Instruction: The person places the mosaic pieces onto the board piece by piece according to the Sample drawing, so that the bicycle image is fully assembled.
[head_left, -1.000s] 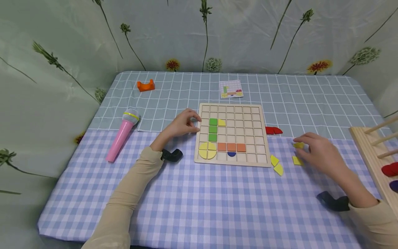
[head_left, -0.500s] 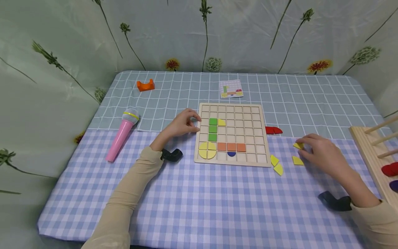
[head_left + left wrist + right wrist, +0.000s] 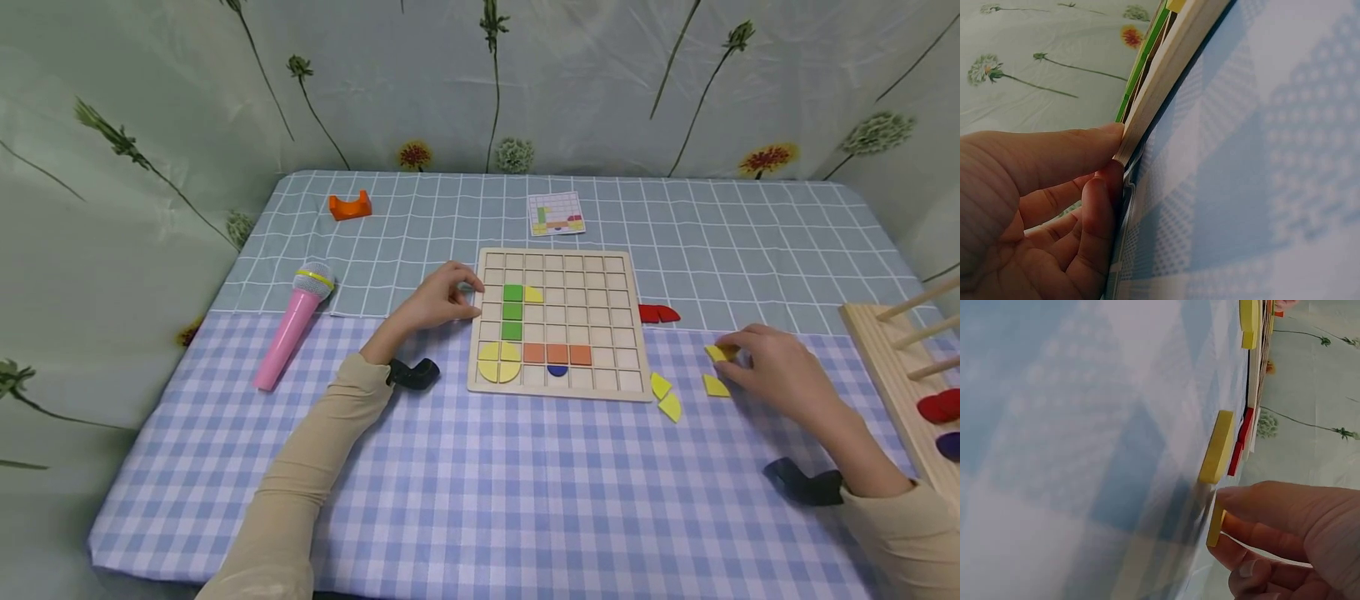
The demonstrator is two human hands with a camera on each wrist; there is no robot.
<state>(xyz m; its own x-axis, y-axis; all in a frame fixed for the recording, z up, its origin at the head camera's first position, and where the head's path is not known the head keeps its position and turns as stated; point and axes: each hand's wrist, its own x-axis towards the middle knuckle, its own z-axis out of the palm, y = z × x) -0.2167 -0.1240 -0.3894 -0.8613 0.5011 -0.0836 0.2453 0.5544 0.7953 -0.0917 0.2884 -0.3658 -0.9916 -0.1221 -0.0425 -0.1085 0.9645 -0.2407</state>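
My left hand (image 3: 438, 296) touches the left edge of a wooden grid board (image 3: 592, 312) with thumb and fingertips, its fingers bent. On the board lie green squares (image 3: 512, 311), orange squares (image 3: 557, 355), a yellow circle of quarter pieces (image 3: 499, 362), a single yellow quarter piece (image 3: 533, 295) and a blue half circle (image 3: 557, 370). To the right of the board, my right hand (image 3: 776, 367) pinches a yellow quarter-circle piece (image 3: 1215, 525) between thumb and finger, at the cloth. Another yellow quarter piece (image 3: 716, 386) lies just below it. Two more yellow pieces (image 3: 670, 407) lie by the board's corner.
Red pieces (image 3: 658, 313) lie against the board's right edge. A pattern card (image 3: 557, 214) lies behind it. Farther left are a pink toy microphone (image 3: 288, 337) and an orange block (image 3: 350, 206). A wooden peg rack (image 3: 873, 350) with red and blue pieces stands at the right.
My right hand has shifted very slightly right and toward me, with its fingertips now closed on the yellow quarter-circle piece. The left hand stays at the board's edge.
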